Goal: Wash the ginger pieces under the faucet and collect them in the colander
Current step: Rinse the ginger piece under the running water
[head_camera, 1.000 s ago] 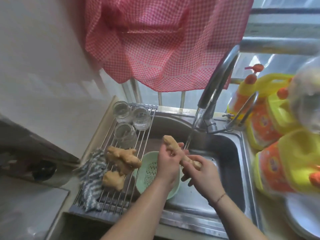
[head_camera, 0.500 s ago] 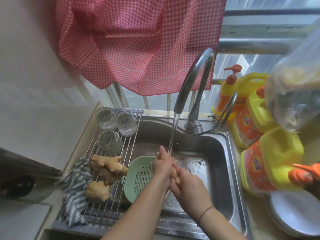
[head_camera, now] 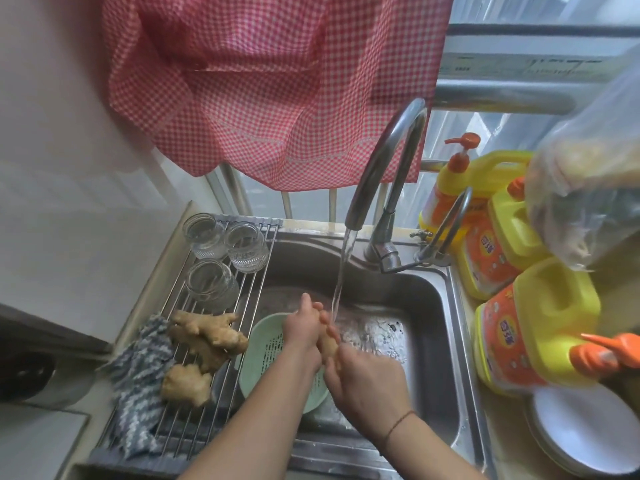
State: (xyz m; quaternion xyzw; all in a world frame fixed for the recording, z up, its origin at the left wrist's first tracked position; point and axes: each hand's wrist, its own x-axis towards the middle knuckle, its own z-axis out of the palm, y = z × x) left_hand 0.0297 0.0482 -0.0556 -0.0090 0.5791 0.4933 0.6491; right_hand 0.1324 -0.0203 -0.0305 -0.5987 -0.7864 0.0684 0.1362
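Note:
Both hands hold one ginger piece (head_camera: 328,345) in the steel sink (head_camera: 420,306), right where the faucet (head_camera: 384,168) stream lands. My left hand (head_camera: 302,332) wraps its upper part and my right hand (head_camera: 363,379) grips its lower end. Most of that piece is hidden between the palms. A pale green colander (head_camera: 265,351) sits in the sink just left of my hands, partly covered by my left forearm. Two more ginger pieces, a large knobbly one (head_camera: 207,332) and a smaller one (head_camera: 187,384), lie on the wire rack (head_camera: 242,292) over the sink's left side.
Three glass jars (head_camera: 211,284) stand at the rack's far end, and a striped cloth (head_camera: 142,379) lies beside the ginger. Yellow detergent jugs (head_camera: 533,327) and white plates (head_camera: 588,434) crowd the right counter. A red checked curtain (head_camera: 270,91) hangs behind the faucet.
The ginger piece stood up out of my hands a second ago. Now my hands have closed round it and lowered it into the stream.

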